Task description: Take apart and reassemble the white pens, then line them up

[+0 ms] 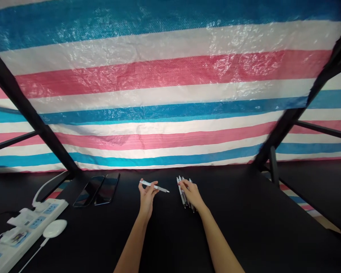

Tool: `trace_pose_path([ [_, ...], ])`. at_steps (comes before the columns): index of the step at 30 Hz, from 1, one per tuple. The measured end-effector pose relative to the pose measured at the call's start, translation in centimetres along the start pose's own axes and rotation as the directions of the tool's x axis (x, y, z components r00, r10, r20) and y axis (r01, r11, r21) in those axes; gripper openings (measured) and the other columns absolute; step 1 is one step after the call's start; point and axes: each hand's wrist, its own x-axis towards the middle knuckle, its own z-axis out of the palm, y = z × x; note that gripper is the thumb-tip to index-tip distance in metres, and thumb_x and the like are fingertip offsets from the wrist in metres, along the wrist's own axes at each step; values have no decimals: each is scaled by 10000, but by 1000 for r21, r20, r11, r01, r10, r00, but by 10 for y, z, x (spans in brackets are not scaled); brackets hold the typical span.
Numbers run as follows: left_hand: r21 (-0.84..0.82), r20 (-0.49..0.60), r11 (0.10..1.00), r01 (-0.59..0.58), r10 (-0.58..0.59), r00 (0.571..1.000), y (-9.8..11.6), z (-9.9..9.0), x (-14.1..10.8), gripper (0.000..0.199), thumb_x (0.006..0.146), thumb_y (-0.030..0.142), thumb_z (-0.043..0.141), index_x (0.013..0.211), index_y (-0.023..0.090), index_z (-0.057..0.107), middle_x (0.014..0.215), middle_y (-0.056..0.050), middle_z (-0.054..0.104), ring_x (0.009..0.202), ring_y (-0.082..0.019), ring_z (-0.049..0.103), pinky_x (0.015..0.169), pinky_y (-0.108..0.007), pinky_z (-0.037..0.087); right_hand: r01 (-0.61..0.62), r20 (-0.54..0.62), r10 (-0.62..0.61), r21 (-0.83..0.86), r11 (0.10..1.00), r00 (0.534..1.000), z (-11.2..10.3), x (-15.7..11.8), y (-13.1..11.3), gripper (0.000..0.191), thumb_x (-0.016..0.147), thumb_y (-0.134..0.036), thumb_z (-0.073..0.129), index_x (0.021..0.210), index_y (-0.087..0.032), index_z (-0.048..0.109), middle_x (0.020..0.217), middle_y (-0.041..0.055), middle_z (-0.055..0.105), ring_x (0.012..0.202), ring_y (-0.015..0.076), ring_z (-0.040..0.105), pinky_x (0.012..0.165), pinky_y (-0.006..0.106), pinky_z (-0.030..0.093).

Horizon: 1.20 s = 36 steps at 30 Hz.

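My left hand (146,198) is closed around a white pen (162,189) with a grey grip. The pen lies nearly level across my fingers, its metal tip pointing right. To the right, several similar white pens (182,196) lie side by side on the black table, tips toward me. My right hand (193,195) rests over them, thumb and fingers pinched on a pen near the upper ends. Part of the group is hidden under that hand.
Two dark phones (107,189) lie left of my left hand. A white power strip (31,231) with plugs and a round white charging pad (55,228) sit at the near left. Black frame bars (291,117) and a striped tarp (170,140) stand behind the table (170,235).
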Motion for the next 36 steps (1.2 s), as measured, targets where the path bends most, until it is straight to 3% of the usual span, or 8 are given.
trace_pose_path([
  [3,28,58,999,17,-19,998,1,0,-1,936,723,281,710,1413,296,77,872,-26,697,640,-102,593,652,-252,483,-50,-71,52,40,998,996,-6,1,8,405,881,-479,357,761,-198,623,643,14,606,629,173,566,613,264,392],
  [8,152,290,982,112,-153,945,1,8,-8,900,694,356,716,1412,272,181,724,15,640,572,-97,532,590,-233,437,-76,-119,88,100,992,989,-15,2,15,432,880,-505,352,761,-184,615,620,7,572,622,168,551,601,253,381],
  [12,240,385,961,135,-222,896,2,11,-11,774,716,365,681,1372,277,280,664,44,573,550,-87,491,573,-221,393,-99,-165,118,120,988,979,-18,4,21,467,876,-528,339,746,-179,622,608,11,570,600,170,540,580,255,375],
  [17,281,371,951,129,-232,899,7,11,-11,742,716,371,666,1362,248,323,639,41,552,555,-95,471,559,-222,350,-125,-191,151,139,982,970,-19,5,27,494,863,-557,337,728,-176,621,594,21,575,593,181,551,581,265,383],
  [24,230,361,964,136,-214,908,13,8,-15,867,748,363,645,1446,292,136,660,33,577,601,-108,503,620,-239,372,-180,-214,207,137,974,955,-20,5,29,505,852,-574,337,728,-178,625,607,28,588,602,190,561,571,271,379],
  [36,251,362,957,142,-229,903,10,3,-11,796,721,375,657,1404,255,268,634,41,543,597,-106,476,613,-227,359,-193,-227,233,187,963,946,-18,5,30,538,844,-607,335,707,-178,629,592,28,584,591,192,564,560,273,390],
])
